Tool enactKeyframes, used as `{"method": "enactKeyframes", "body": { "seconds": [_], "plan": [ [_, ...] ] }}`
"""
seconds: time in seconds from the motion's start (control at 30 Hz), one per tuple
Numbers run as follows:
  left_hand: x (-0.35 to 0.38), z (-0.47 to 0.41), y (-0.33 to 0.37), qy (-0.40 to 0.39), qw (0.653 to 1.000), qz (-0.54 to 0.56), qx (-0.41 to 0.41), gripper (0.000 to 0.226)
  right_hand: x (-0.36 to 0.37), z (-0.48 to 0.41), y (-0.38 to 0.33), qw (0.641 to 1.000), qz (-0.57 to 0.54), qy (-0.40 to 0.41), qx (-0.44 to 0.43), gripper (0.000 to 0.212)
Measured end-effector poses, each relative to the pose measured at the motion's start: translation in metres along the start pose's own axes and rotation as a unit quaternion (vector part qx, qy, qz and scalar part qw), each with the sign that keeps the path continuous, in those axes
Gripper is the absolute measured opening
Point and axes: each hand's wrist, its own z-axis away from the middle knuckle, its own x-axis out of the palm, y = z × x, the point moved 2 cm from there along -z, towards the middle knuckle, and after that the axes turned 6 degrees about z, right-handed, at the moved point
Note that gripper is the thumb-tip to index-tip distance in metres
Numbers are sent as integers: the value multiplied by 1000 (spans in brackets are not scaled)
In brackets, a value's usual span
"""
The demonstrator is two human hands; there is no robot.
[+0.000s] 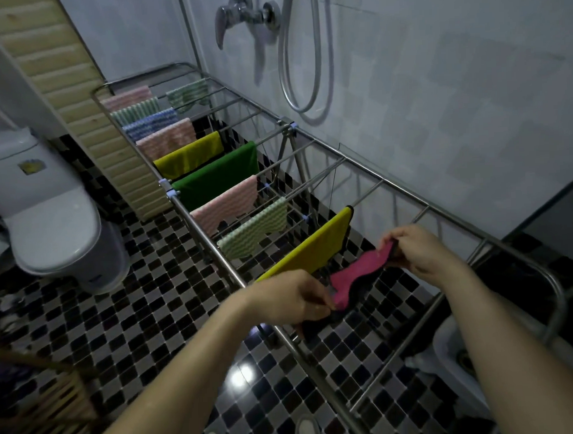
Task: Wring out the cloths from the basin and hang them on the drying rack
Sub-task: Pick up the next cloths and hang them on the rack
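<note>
1. Step in hand: hanging. Pink cloth held stretched above the near end of the drying rack, at 4 o'clock from the nearest yellow cloth. Cannot tell if it rests on a rail.
2. Left hand pinches its 7 o'clock end; right hand pinches its 2 o'clock end.
3. Next, judged: settle it over a bare rail, drape evenly, release.
4. Count: ten cloths hung, one held; one rack.
</note>
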Motion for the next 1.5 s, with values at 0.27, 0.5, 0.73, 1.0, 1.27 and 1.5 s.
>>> {"method": "enactKeyframes", "body": {
  "seconds": [0.27, 0.5, 0.73, 1.0, 1.27, 1.5],
  "plan": [
    [79, -31, -3, -87, 985, -146, 17, 26, 3, 12, 47, 939, 315, -121, 62, 47],
    [74, -30, -22, 74, 989, -127, -29, 18, 11, 5, 51, 972, 232, -28, 35, 21],
    [51, -14, -55, 197, 960, -170, -106, 18, 30, 1, 56, 998, -2, 40, 41, 18],
    [56, -11, -50, 193, 956, -205, -85, 20, 29, -2, 48, 989, 104, 101, -27, 16],
    [58, -7, -49, 226, 949, -208, -73, 18, 30, 2, 40, 958, 249, 130, -65, 10],
    [55, -6, -45, 176, 934, -265, -161, 47, 39, 3, 34, 919, 363, 63, -138, 19]
  ]
}}
